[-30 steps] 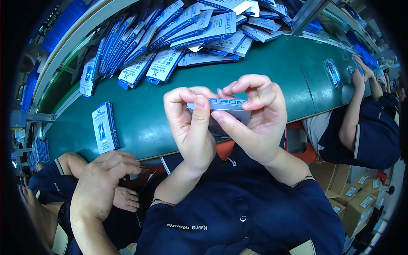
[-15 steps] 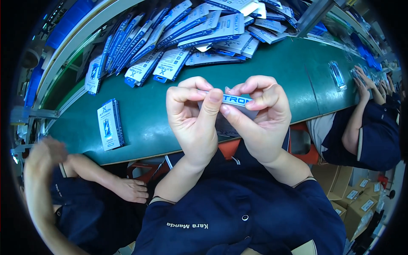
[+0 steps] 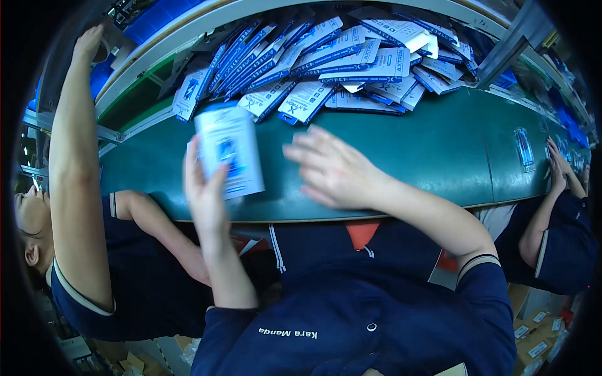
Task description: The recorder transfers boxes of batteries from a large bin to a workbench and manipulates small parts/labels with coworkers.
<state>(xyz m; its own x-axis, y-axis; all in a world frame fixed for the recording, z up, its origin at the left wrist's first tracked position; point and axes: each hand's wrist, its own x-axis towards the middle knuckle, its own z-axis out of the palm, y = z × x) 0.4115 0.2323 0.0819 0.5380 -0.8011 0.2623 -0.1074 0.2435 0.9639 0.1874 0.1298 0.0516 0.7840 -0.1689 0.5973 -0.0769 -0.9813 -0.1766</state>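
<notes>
A flat white-and-blue retail box (image 3: pixel 232 150) is gripped along its left side in my left hand (image 3: pixel 208 188), thumb lying across its broad printed face. The box is a little smeared by motion and hides the tabletop beneath it. My right hand (image 3: pixel 335 168) hovers over the green table (image 3: pixel 433 150) to the right of the box, palm down, blurred, fingers stretched out with nothing visible in them. Beyond both hands lies a heap of similar white-and-blue boxes (image 3: pixel 307 100), leaning and overlapping.
At the left a co-worker's raised arm (image 3: pixel 76 150) reaches toward a shelf. To the right, another person's hands (image 3: pixel 557 169) are beside clear plastic packs, with one pack (image 3: pixel 524 150) lying nearer. A metal post (image 3: pixel 511 47) stands at the back right. Cardboard cartons (image 3: pixel 533 338) sit below.
My hands have parted from the box edge they pinched together; the left has carried a box leftward, the right has opened. The view has shifted. The left co-worker's arm has gone up.
</notes>
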